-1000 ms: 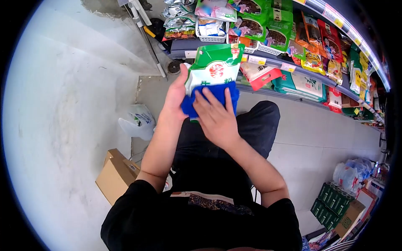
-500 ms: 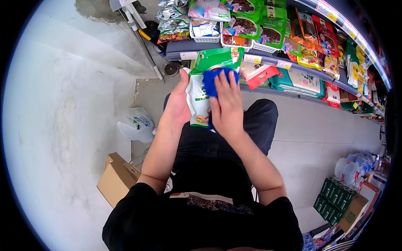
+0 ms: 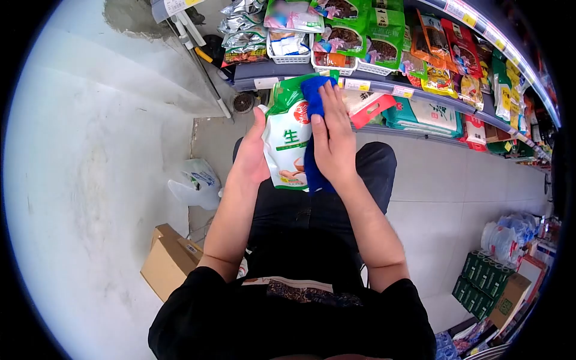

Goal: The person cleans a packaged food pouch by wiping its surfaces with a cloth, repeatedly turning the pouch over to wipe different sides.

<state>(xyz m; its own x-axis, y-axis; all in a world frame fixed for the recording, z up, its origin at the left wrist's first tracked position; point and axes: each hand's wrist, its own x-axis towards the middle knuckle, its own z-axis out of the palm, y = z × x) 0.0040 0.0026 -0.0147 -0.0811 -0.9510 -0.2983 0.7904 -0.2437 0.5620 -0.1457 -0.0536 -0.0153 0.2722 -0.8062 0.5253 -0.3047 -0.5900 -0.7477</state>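
Observation:
A green and white pouch (image 3: 286, 141) stands upright above my lap, its printed front facing me. My left hand (image 3: 253, 152) grips its left edge, thumb on the front and the other fingers hidden behind. A blue cloth (image 3: 312, 99) lies along the pouch's right edge and hangs down beside it. My right hand (image 3: 333, 141) holds that cloth against the upper right of the pouch, fingers pointing up and the thumb to the left.
Ahead, a shelf (image 3: 372, 84) carries bagged goods and white baskets (image 3: 290, 58). A plastic bag (image 3: 198, 185) and a cardboard box (image 3: 170, 262) stand by the left wall. Green cartons (image 3: 483, 277) are at the lower right.
The blue cloth and my right hand have moved from the pouch's lower front up to its right edge. More of the printed front shows. My left hand still holds the pouch.

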